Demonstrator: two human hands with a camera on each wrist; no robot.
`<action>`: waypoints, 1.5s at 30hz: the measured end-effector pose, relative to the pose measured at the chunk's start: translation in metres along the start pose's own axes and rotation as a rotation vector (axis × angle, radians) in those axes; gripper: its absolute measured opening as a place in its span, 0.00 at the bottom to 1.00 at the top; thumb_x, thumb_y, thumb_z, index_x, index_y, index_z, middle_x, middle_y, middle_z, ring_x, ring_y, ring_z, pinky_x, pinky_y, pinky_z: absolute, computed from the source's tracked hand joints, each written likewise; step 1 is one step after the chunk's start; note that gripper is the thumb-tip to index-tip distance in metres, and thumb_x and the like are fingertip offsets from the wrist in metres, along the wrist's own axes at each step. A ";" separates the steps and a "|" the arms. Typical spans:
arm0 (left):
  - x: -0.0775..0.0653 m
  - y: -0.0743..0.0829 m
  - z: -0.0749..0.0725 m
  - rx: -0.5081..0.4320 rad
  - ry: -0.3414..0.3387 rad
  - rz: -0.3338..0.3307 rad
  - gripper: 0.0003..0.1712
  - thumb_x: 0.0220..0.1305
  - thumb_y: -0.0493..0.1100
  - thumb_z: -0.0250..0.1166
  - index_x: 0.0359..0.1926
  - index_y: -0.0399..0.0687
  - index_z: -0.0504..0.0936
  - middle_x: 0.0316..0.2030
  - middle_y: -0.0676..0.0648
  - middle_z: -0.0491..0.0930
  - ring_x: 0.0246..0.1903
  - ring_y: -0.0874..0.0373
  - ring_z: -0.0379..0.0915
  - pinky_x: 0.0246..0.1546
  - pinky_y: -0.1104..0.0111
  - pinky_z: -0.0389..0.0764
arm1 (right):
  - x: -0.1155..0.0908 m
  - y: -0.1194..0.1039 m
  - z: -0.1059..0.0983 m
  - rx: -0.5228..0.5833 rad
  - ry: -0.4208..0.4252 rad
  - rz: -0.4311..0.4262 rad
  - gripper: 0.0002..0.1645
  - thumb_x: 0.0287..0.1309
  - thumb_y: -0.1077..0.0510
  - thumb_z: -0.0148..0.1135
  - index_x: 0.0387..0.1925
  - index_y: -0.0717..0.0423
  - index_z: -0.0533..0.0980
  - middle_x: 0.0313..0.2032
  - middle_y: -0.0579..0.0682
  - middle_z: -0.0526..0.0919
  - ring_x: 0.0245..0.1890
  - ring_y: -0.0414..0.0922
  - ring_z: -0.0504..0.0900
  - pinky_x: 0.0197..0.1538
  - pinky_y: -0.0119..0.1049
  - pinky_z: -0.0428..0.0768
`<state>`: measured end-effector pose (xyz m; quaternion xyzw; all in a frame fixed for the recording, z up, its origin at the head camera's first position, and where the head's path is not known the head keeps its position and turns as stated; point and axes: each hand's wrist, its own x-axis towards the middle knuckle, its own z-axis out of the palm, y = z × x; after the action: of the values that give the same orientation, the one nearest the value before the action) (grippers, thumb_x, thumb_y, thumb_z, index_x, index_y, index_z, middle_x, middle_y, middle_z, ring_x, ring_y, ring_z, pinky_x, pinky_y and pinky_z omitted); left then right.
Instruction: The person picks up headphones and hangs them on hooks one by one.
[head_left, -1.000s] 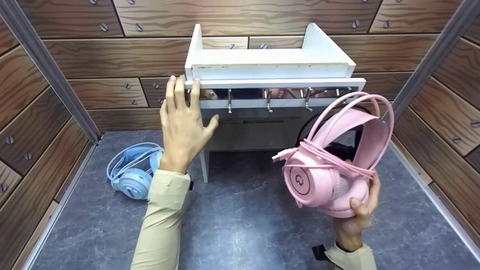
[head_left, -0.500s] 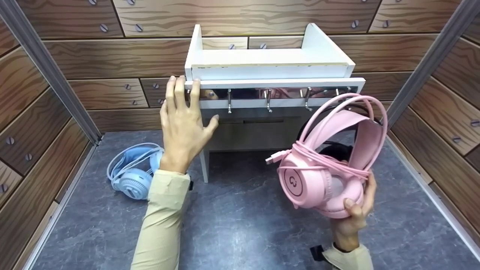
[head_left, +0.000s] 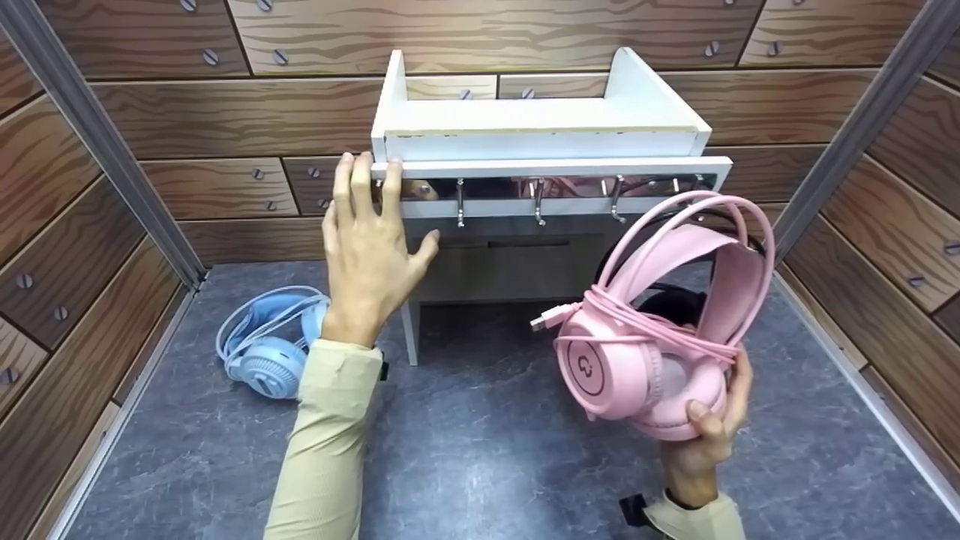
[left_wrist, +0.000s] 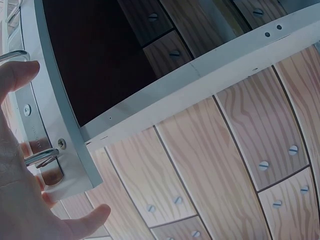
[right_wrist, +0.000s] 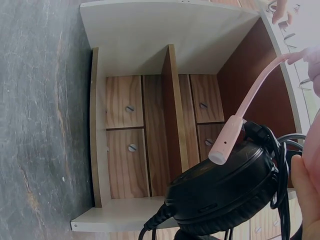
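Observation:
My right hand grips pink headphones by an ear cup, thumb on the cushion. They are raised in front of the right end of a white shelf, headband upward, their cable wound round them with the plug sticking out left. Black headphones are partly hidden behind them, by the right end of the hook rail. A pink microphone boom crosses the black ear cup in the right wrist view. My left hand rests on the rail's left end, fingers extended over its top edge and thumb spread.
Several metal hooks line the rail's front. Light blue headphones lie on the grey marbled surface, left of the shelf and partly behind the left forearm. Wood-patterned walls enclose the back and sides.
The pink headphones and my right hand shifted slightly left in the first half second, then stayed nearly still. My left hand keeps its place on the rail.

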<state>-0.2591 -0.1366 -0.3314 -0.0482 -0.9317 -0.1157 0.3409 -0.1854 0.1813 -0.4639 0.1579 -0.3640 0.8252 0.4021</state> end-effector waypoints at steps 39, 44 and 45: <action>0.000 0.000 0.001 -0.004 0.019 0.005 0.52 0.60 0.61 0.67 0.77 0.47 0.55 0.75 0.36 0.50 0.77 0.41 0.38 0.68 0.44 0.61 | -0.010 0.001 0.003 -0.114 -0.027 0.038 0.50 0.31 0.68 0.47 0.68 0.65 0.66 0.55 0.66 0.72 0.49 0.52 0.74 0.49 0.37 0.78; 0.000 0.000 0.001 -0.002 0.022 0.006 0.52 0.60 0.61 0.67 0.77 0.47 0.55 0.75 0.35 0.50 0.76 0.41 0.38 0.68 0.44 0.61 | -0.011 0.002 0.002 -0.119 -0.035 0.038 0.50 0.31 0.68 0.48 0.68 0.66 0.65 0.54 0.66 0.73 0.49 0.52 0.75 0.49 0.37 0.79; 0.000 0.000 0.001 0.000 0.020 0.007 0.52 0.61 0.61 0.67 0.77 0.47 0.55 0.75 0.36 0.50 0.76 0.41 0.38 0.68 0.44 0.61 | -0.012 0.002 0.002 -0.115 -0.041 0.039 0.50 0.31 0.68 0.48 0.68 0.66 0.65 0.54 0.66 0.73 0.50 0.52 0.75 0.49 0.37 0.78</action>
<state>-0.2595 -0.1364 -0.3323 -0.0505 -0.9281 -0.1151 0.3506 -0.1796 0.1729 -0.4700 0.1444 -0.4221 0.8070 0.3870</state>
